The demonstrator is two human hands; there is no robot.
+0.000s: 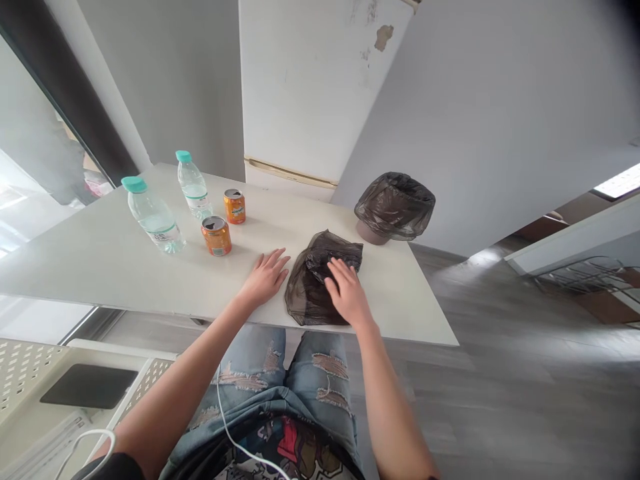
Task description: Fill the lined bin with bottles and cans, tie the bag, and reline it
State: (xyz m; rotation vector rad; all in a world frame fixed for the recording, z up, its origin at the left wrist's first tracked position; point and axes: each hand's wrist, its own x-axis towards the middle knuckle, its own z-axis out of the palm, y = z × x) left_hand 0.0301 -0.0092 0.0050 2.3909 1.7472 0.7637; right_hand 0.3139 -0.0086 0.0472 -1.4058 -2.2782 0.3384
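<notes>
A dark, see-through plastic bag [313, 280] lies partly folded on the white table [100, 260] near its front edge. My right hand [347, 293] rests flat on top of the bag, fingers stretched toward its crumpled upper part. My left hand [265, 277] lies open on the bare table just left of the bag, fingers spread, holding nothing.
Two orange drink cans [217, 235] [235, 205] and two clear water bottles with teal caps [153, 215] [193, 185] stand at the left. A small bin lined with a dark bag [395, 207] sits at the table's far right corner. A white fridge [310, 93] stands behind.
</notes>
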